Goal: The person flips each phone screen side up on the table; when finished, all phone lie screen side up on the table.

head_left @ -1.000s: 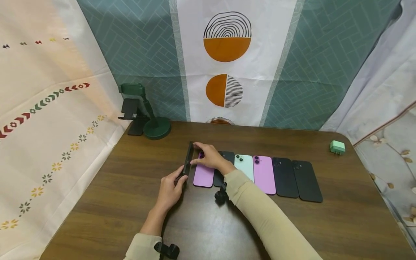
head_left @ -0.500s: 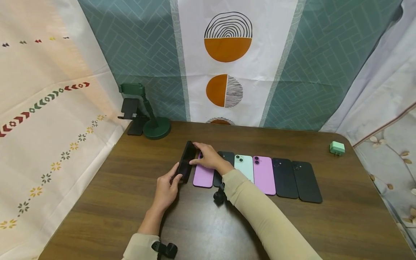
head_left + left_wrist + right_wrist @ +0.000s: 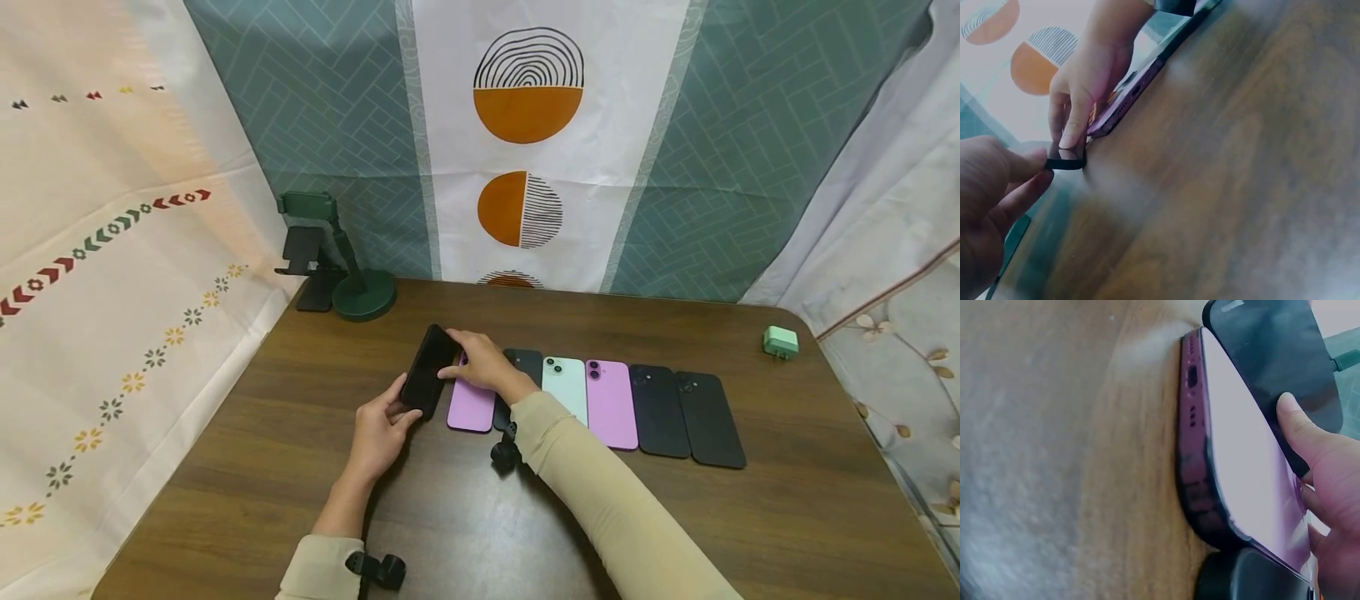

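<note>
Fingers (image 3: pixel 1030 195) of left hand (image 3: pixel 377 437): pinched on near end of held phone (image 3: pixel 427 367). Right hand (image 3: pixel 483 364): thumb (image 3: pixel 1293 419) pressed on dark glossy face, other fingers partly hidden at right edge, toward far end; pinched likewise. Neither hand nearer; both in contact. Long axis away from the person, leaning rightward, between the two grips. Tilted; contact with counter (image 3: pixel 225 467) unclear. Just to its right: pink phone (image 3: pixel 471 406), flat, roughly parallel; touching or not, unclear. Farther right, same row: mint phone (image 3: pixel 564 387). Well apart, far left: green stand (image 3: pixel 363 298).
</note>
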A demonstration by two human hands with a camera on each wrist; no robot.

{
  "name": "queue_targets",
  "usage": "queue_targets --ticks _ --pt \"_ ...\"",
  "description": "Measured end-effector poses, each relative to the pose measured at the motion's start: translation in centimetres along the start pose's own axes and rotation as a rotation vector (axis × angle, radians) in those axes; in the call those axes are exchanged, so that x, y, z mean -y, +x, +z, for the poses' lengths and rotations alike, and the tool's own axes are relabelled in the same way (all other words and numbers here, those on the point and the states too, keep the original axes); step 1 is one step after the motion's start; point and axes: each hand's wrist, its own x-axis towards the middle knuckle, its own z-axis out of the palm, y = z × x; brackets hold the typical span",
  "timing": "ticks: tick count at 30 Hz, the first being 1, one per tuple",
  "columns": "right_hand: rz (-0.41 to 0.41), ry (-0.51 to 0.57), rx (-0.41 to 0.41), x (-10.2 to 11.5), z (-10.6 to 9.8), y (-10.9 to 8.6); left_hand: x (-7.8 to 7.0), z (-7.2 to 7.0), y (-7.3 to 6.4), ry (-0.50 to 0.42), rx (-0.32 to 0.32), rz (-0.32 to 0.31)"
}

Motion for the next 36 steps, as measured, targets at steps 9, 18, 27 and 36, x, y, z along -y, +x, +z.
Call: queue_targets --ticks 9,18,27,36 --pt "-0.008 -0.013 -0.008 0.0 0.1 0.0 0.6 0.1 0.2 -0.077 -0.041 -0.033" --pt "0.027 -0.033 0.040 0.1 -0.1 0.2 1.1 -0.5 0.7 0.090 -0.085 -0.025" --pt "-0.037 -0.088 0.066 -0.1 -0.3 0.4 1.5 -0.6 0.8 0.285 -0.055 -0.066" --pt "-0.019 -0.098 0.098 -0.2 -0.4 0.2 1.7 -0.5 0.9 0.305 -0.001 -0.064"
